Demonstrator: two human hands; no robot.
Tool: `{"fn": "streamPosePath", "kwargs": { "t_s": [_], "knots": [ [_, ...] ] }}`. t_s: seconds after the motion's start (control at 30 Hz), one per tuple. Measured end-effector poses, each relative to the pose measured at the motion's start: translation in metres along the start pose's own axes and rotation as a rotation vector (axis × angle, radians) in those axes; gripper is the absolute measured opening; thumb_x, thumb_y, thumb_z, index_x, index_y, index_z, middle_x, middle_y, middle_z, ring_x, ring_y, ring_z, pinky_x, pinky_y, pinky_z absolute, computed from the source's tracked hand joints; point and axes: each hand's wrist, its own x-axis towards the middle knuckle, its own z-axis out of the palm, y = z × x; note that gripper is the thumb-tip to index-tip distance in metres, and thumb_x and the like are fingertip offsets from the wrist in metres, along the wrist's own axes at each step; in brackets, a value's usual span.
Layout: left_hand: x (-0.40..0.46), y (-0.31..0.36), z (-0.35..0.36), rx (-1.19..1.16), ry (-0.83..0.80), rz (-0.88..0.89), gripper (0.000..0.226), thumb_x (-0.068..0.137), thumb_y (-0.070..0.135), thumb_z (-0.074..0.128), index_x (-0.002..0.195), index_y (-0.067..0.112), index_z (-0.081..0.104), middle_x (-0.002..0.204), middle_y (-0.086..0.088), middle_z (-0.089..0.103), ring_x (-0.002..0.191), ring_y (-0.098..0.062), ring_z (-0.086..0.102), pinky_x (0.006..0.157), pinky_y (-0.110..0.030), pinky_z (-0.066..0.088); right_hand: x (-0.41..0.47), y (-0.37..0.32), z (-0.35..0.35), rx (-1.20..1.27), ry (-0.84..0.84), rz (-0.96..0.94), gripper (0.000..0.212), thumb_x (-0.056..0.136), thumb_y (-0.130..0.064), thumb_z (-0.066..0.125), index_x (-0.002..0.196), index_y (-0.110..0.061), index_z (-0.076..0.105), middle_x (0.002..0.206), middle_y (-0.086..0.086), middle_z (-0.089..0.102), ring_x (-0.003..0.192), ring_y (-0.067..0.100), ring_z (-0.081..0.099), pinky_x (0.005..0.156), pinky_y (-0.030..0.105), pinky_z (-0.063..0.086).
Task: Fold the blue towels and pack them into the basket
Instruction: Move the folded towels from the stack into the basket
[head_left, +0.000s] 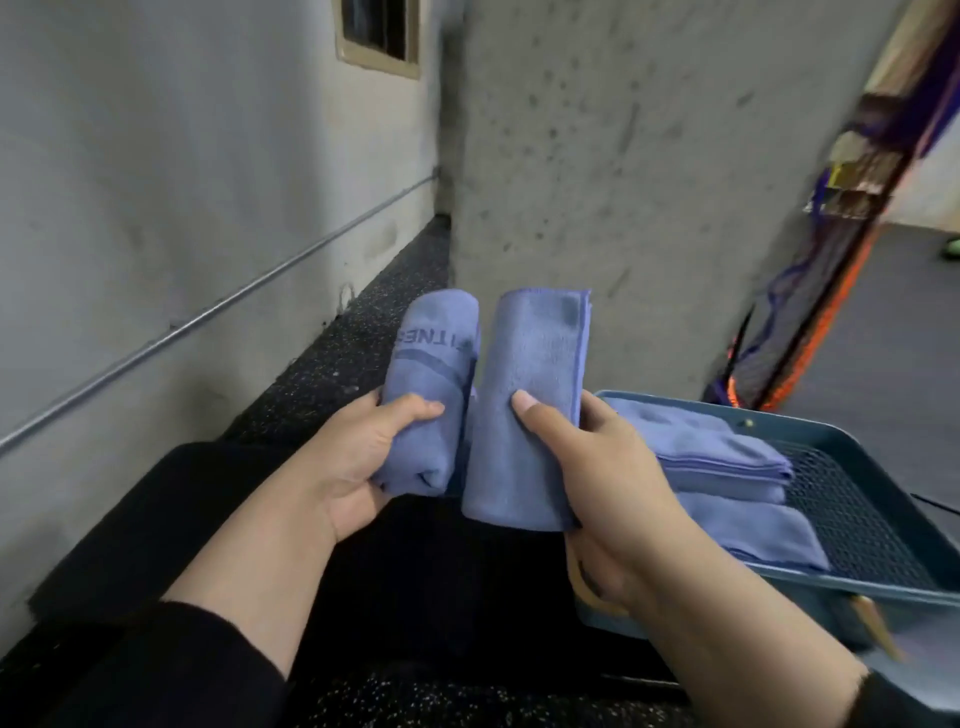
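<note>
I see one blue towel (483, 400) held up in mid-air, long axis pointing away, halves side by side: left hand (358, 457) grips one, right hand (592, 467) pinches the other. The basket (878, 467) of folded towels (727, 467) lies just right, nearer my right hand.

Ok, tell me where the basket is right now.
In the head view, the basket sits at the lower right, just beyond the right hand, with folded blue towels lying inside it.
</note>
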Motion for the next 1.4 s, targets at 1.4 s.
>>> {"fn": "streamPosePath", "kwargs": {
  "t_s": [1.4],
  "knots": [
    [0.042, -0.021, 0.132, 0.107, -0.047, 0.178, 0.032, 0.089, 0.0, 0.063, 0.12, 0.007, 0.064, 0.092, -0.006, 0.073, 0.075, -0.015, 0.069, 0.059, -0.023, 0.055, 0.04, -0.024, -0.22, -1.658, -0.319, -0.747, 0.057, 0.094, -0.053, 0.052, 0.146, -0.034, 0.04, 0.163, -0.006, 0.026, 0.153, 0.018, 0.019, 0.122, 0.052, 0.02]
  ]
}}
